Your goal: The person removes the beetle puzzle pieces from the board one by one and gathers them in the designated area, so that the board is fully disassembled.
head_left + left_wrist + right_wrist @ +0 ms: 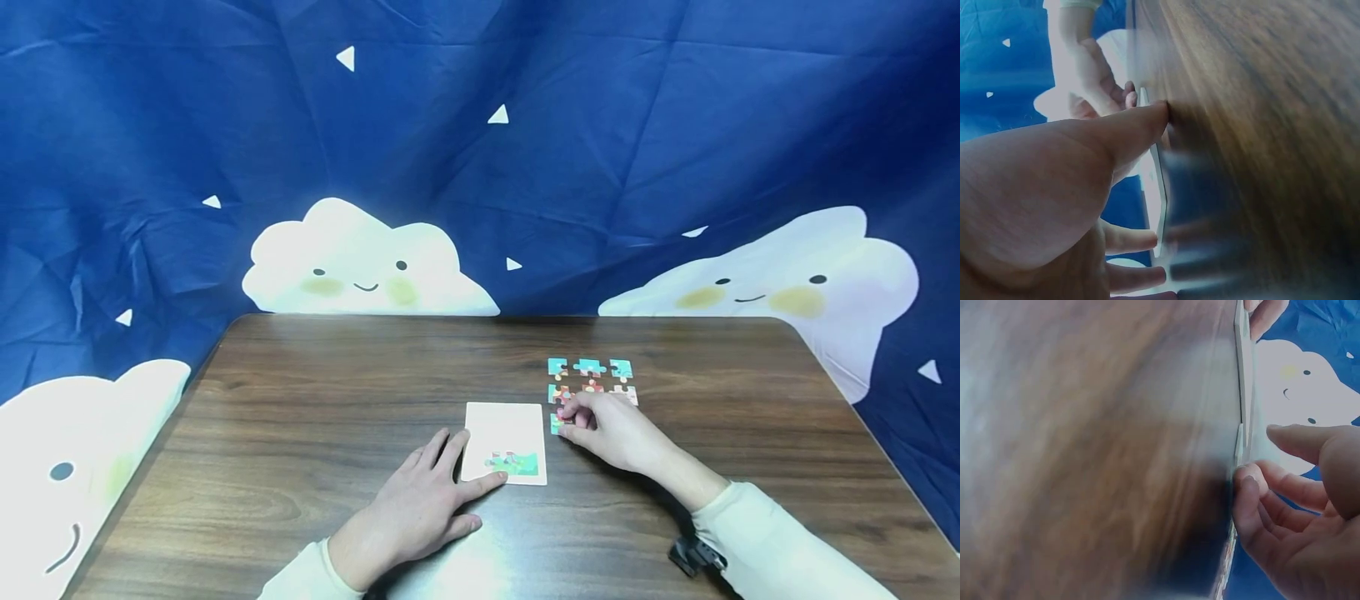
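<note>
My left hand [420, 508] lies with fingers spread at the left and lower edges of a white square puzzle board [502, 425]. One fingertip overlaps the board's lower edge; the thumb rests on the table. Joined green puzzle pieces [517, 464] sit at the board's lower right. My right hand [618, 429] is over the lower part of a group of loose puzzle pieces, its fingertips at a green and pink piece [555, 425]. In the right wrist view the thumb [1297, 440] stands apart from the bent fingers [1250, 500], which touch down at the piece's edge.
Above the right hand, several teal and red jigsaw pieces [590, 367] lie in rows, some partly covered by that hand. Everything rests on a brown wooden table [300, 400]. Behind it hangs a blue cloth [555, 183] printed with white clouds.
</note>
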{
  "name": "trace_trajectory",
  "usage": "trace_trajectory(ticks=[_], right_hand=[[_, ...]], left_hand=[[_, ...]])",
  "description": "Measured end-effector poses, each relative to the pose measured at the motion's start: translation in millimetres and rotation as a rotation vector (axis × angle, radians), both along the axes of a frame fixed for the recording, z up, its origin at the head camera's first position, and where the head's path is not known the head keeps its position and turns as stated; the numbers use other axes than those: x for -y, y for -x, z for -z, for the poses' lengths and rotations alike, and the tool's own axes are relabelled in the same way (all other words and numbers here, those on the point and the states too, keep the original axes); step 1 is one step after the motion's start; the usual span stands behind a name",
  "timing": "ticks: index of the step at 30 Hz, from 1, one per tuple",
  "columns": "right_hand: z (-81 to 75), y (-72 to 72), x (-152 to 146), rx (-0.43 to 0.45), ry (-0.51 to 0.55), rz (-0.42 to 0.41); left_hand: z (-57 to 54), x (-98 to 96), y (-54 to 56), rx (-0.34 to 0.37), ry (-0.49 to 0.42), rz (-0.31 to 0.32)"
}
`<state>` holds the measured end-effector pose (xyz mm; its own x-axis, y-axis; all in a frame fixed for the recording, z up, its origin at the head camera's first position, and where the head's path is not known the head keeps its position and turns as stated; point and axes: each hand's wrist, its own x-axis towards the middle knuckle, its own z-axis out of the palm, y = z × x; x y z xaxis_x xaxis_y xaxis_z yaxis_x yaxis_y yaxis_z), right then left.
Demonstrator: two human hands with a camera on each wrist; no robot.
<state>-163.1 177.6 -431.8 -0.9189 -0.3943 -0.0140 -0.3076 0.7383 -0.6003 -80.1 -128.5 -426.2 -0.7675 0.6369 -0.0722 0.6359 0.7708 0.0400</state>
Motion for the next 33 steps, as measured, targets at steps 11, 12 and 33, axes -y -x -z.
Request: trace_trajectory(ticks=[11, 12, 33], right_hand=[[-3.6, -2.5, 12, 0.012, 0.057, -0.049], [-3.7, -2.5, 14, 0.021, 0.067, -0.057], [-1.9, -2.5, 46, 0.070, 0.138, -0.284]], left_hand=[[-1.7, -15.1, -0.2, -0.006, 0.011, 0.015], [-1.4, -16.4, -0.4, -0.008, 0.018, 0.015], [2.1, -23.6, -0.5, -0.018, 0.098, 0.011]])
